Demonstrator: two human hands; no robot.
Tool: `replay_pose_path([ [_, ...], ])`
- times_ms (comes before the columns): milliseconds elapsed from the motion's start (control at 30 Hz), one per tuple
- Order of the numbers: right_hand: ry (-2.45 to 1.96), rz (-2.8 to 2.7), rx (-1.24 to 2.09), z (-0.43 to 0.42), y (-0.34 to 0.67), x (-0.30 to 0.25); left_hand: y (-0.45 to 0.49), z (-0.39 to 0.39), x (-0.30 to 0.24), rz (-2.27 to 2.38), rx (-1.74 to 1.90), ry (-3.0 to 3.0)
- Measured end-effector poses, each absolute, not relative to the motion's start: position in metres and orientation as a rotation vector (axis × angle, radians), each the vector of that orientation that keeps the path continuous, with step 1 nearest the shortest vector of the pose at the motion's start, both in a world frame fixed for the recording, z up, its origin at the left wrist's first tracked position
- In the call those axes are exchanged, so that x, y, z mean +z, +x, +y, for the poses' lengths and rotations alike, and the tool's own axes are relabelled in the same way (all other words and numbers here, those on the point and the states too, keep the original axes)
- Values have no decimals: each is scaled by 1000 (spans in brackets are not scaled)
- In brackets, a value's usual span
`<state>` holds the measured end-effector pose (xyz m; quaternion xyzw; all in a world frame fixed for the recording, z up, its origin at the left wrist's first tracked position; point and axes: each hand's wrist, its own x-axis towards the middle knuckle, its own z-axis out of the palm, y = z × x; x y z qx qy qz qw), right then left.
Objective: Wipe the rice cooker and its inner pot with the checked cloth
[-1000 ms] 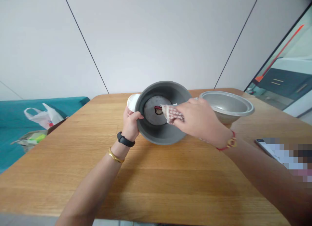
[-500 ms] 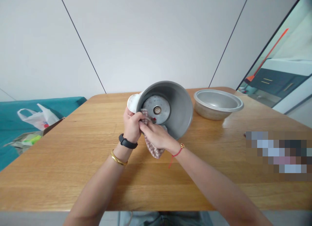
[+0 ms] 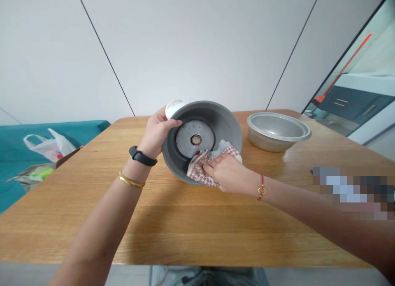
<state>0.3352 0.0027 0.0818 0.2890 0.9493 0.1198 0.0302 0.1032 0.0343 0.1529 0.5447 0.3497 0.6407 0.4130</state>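
A grey cooker body (image 3: 212, 117) with a white outer shell lies tipped on its side on the wooden table (image 3: 185, 220), its open mouth facing me. Inside I see a round metal heating plate (image 3: 195, 138) with a centre button. My left hand (image 3: 157, 131) grips the rim at the upper left, thumb inside. My right hand (image 3: 226, 173) presses a red-and-white patterned cloth (image 3: 200, 170) against the lower inner wall and rim, fingers closed on it.
A metal inner pot (image 3: 277, 131) stands to the right of the cooker body. A blurred-out object (image 3: 352, 191) lies near the table's right edge. At the left, beyond the table, a white plastic bag (image 3: 49, 148) and packets lie on a teal surface.
My right hand moved the cloth from the left rim beside my left hand down to the lower right of the cooker's inside. My left hand shifted up along the rim, tilting the cooker.
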Motion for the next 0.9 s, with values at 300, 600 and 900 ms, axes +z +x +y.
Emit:
replay_pose_path([
  [300, 1312, 2985, 190, -23, 305, 69, 149, -30, 51, 914, 1728, 911],
  [600, 1062, 2904, 388, -7, 331, 91, 121, 15, 80, 941, 1824, 1022],
  [900, 893, 2869, 565, 16, 343, 95, 91, 21, 121, 997, 1681, 1278],
])
